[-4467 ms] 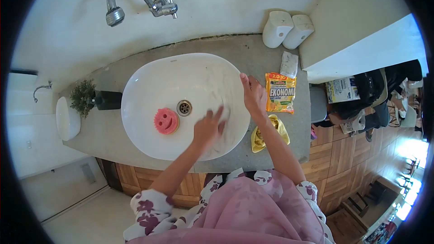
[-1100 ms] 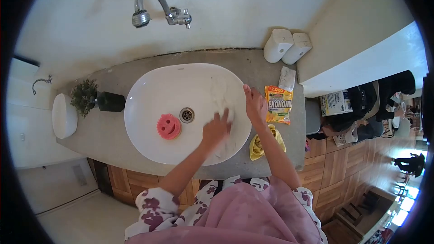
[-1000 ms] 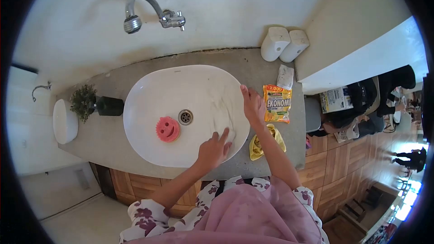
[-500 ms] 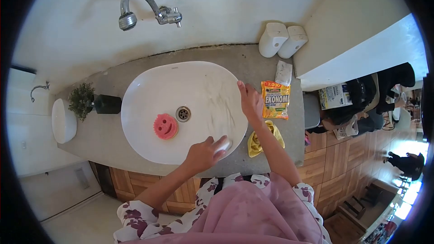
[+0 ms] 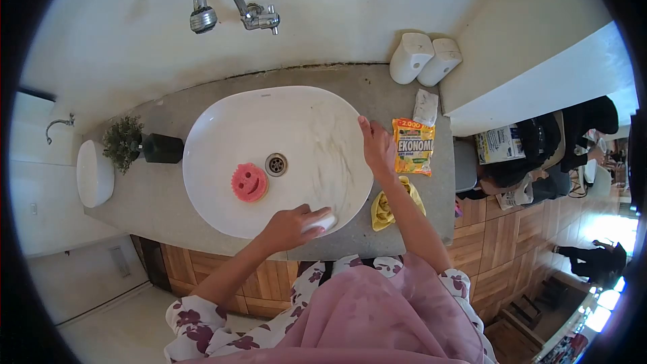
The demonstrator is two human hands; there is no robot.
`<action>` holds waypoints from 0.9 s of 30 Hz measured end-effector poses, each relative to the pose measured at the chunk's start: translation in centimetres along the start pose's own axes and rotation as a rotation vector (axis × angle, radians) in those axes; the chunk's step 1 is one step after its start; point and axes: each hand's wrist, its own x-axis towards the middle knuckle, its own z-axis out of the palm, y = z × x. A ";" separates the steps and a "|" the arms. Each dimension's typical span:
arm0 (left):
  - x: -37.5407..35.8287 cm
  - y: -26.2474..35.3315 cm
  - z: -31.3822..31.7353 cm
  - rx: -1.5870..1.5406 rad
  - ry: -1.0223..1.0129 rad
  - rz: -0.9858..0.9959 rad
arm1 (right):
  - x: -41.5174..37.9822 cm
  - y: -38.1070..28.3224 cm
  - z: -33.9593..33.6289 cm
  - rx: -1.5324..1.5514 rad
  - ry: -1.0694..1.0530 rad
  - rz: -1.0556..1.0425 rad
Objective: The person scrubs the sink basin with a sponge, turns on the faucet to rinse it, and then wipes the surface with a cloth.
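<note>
My left hand point(image 5: 290, 229) is closed round a white sponge point(image 5: 323, 222), pressed against the inner front-right wall of the white oval sink point(image 5: 222, 128). Grey smears point(image 5: 333, 162) run along the basin's right side. At the right rim, my right hand point(image 5: 379, 149) grips the edge, its thumb on top. A pink smiley-face sponge point(image 5: 249, 183) lies in the basin beside the metal drain point(image 5: 275, 164). Right of my right hand, an orange-yellow packet point(image 5: 413, 148) rests on the counter, with a crumpled yellow cloth point(image 5: 384, 212) partly under my right forearm.
A chrome faucet point(image 5: 236, 3) juts from the wall behind the sink. Two white dispensers point(image 5: 412, 58) and a small white packet point(image 5: 425, 106) stand or lie at the back right. On the left are a potted plant point(image 5: 122, 145), tipped in view, and a second basin point(image 5: 93, 172).
My left hand has slid a little to the left along the basin wall with the white sponge. My right hand keeps its hold on the rim. The view has shifted slightly.
</note>
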 end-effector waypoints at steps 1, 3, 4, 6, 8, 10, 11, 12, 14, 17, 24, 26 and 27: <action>1.0 -0.1 0.0 0.019 -0.004 0.043 | 0.1 0.0 0.1 -0.008 0.005 -0.002; 3.1 -0.1 -0.1 0.035 -0.009 0.087 | 0.1 0.0 0.1 -0.018 0.009 0.000; 4.2 0.0 -0.2 0.051 0.018 0.126 | 0.1 -0.1 -0.1 -0.015 0.012 0.006; 4.5 0.0 0.1 0.064 0.065 0.160 | 0.0 -0.2 0.0 -0.013 0.013 0.007; 2.4 0.2 -0.2 0.063 0.017 0.141 | 0.1 -0.1 0.0 -0.031 0.012 0.006; 0.6 0.0 -0.8 0.065 -0.035 0.125 | 0.2 -0.1 0.0 -0.028 0.017 0.002; -0.2 -0.2 -1.1 0.033 -0.049 0.116 | 0.1 -0.1 0.1 -0.023 0.019 -0.002; -0.6 -0.3 -1.2 0.002 -0.062 0.107 | 0.0 0.0 0.1 -0.022 0.020 0.002; 1.0 0.0 -1.4 0.030 -0.071 0.130 | 0.0 -0.1 0.0 -0.015 0.038 -0.001; 4.7 -0.1 -0.6 0.067 -0.016 0.170 | 0.0 0.0 0.1 -0.003 0.050 -0.007; -0.5 -0.9 -1.2 0.026 -0.072 0.083 | 0.1 0.3 0.2 -0.015 0.054 -0.023; 0.0 -0.9 -1.3 0.029 -0.080 0.108 | -0.2 -0.1 -0.1 -0.003 0.057 -0.031; 0.4 -0.9 -1.3 0.031 -0.079 0.130 | -0.1 0.0 -0.1 -0.003 0.058 -0.030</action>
